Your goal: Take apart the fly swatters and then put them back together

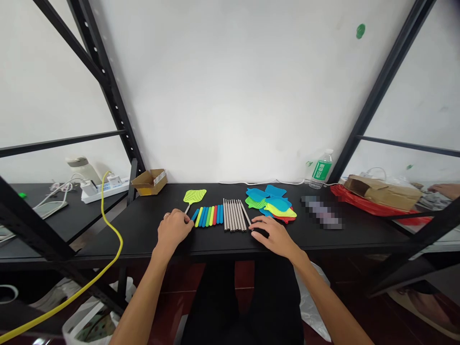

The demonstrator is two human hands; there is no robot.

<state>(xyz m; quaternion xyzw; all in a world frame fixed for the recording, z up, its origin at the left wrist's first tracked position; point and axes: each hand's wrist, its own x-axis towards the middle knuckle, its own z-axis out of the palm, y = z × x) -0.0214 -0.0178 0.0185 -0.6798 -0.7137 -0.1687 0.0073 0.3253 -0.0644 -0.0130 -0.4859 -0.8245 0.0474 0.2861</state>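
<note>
My left hand (174,227) is curled, its fingertips at the lower end of a slanted blue handle (195,214). Beside it, a yellow-green fly swatter (194,196) lies with its thin shaft running down to the hand, which hides the lower part. Coloured handles (209,216) in blue, yellow, green and red form a row. To their right lie several metal rods (233,215) side by side. My right hand (273,235) has its thumb and fingers closed at the lower end of the rightmost rod (246,212), which slants away from the others.
Loose swatter heads (276,203) in blue, green, yellow and red are piled behind my right hand. A cardboard box (149,182) stands at the back left, a water bottle (321,170) at the back right. A yellow cable (117,235) hangs on the left, near black shelf posts (115,96).
</note>
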